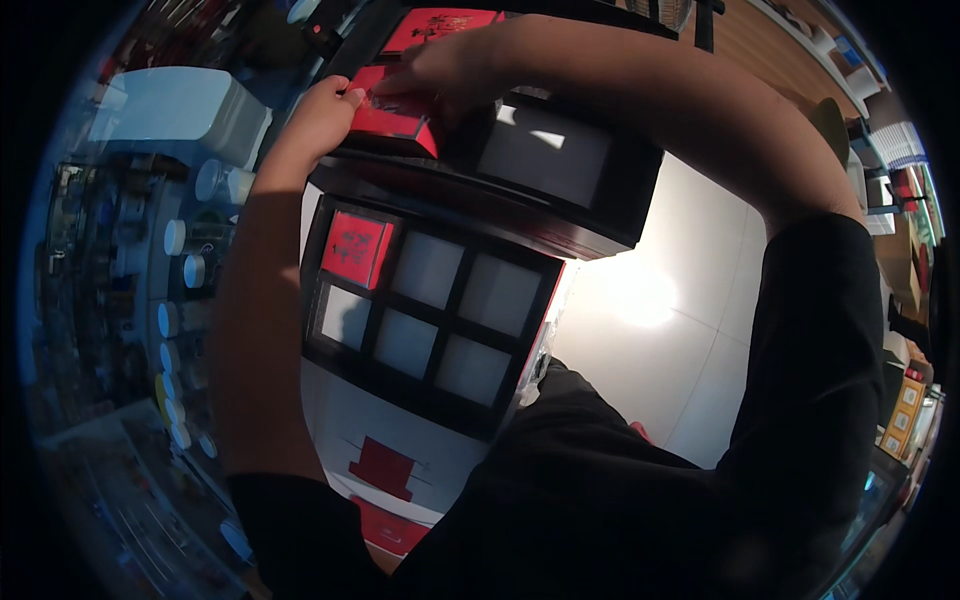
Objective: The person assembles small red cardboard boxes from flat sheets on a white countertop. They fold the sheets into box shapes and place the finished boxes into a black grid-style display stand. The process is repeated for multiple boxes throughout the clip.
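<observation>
A small red box with dark lettering on its lid [385, 125] sits tilted over the far black box, between my two hands. My left hand [325, 118] grips its left edge, thumb and fingers curled on the corner. My right hand [445, 75] reaches across from the right and lies over its far side, fingers closed on it; part of those fingers is hidden. Behind is a second red box [440, 27]. Nearer me stands a black divided box [450, 312] with pale compartment floors; a red box [357, 248] fills its far left compartment.
The far black divided box [625, 205] stands beyond the nearer one and shows a bare pale compartment. Below the nearer box lies a white lid or panel with a red shape [385, 468]. Jars with white lids [175, 240] line the left; pale floor tiles [690, 330] shine at right.
</observation>
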### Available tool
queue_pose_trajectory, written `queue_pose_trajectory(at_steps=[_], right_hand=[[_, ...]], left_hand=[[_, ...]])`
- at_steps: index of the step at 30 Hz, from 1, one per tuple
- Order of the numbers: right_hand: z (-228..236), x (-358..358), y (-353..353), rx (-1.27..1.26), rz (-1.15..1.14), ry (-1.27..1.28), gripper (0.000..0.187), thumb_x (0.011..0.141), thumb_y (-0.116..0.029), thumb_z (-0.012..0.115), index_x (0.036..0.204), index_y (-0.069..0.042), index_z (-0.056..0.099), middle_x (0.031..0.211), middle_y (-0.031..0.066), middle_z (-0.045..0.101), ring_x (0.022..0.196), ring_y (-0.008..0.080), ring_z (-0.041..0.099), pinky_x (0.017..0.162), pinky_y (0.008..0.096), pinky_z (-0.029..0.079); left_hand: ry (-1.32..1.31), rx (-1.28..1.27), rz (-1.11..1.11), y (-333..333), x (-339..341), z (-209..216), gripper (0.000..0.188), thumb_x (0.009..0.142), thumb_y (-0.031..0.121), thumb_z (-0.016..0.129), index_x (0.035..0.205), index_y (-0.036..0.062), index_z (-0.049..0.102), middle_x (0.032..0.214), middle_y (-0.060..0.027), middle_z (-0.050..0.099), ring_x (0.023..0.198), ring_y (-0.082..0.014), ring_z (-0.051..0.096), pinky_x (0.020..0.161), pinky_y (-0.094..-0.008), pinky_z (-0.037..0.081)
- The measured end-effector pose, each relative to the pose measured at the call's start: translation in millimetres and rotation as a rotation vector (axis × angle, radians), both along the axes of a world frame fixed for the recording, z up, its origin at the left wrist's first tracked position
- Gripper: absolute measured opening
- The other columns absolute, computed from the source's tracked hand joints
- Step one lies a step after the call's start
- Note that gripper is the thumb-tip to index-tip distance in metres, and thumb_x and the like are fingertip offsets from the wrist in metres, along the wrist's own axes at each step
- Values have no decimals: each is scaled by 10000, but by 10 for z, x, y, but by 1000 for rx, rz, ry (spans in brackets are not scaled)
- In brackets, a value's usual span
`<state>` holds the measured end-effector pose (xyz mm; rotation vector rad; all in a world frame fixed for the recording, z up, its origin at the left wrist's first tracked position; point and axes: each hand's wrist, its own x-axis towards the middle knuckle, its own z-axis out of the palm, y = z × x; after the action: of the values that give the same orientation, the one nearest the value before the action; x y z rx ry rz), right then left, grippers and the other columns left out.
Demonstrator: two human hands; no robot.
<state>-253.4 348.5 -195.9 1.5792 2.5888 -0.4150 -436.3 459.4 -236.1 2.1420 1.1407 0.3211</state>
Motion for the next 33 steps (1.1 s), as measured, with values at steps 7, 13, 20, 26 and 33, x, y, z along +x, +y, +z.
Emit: queue_pose_trajectory(at_steps=[7,13,20,26,33], right_hand=[[-14,-22,-186,202,-38,-169,750,740,-296,710,1387,-222,338,1278,158,437,1002,318,581,838,407,494],[-211,34,-141,185,-103,-131,756,771,-310,680,1413,-236,287,1292,167,415,986,306,591,813,387,507],[114,-100,-343,-30,-181,-130,842,805,-547,560,1438,-128,196,1464,235,144,1308,365,293,1054,444,294],[-162,-111,-371,49,-184,-114,910,815,-644,455,1439,-61,140,1463,285,69,1375,367,108,1108,437,177],[-100,-152,-432,11,-215,-151,854,856,-634,382,1441,-63,134,1475,259,54,1384,354,66,1118,433,143]], left_hand=[[55,84,-24,45,-7,-89,437,901,284,509,1217,-18,493,1134,-209,584,1080,-329,546,913,-354,413],[134,132,-108,-90,47,5,597,879,386,520,1285,-39,421,1250,-231,506,1182,-343,475,977,-367,374],[189,223,-159,-162,-29,66,706,847,456,554,1305,-54,389,1303,-235,451,1221,-345,430,1008,-377,345],[246,351,-130,-261,22,64,657,832,431,582,1285,-21,431,1275,-217,475,1190,-336,460,981,-386,374],[494,436,-233,-537,153,270,492,881,352,519,1204,-19,504,1253,-240,485,1159,-367,467,971,-393,379]])
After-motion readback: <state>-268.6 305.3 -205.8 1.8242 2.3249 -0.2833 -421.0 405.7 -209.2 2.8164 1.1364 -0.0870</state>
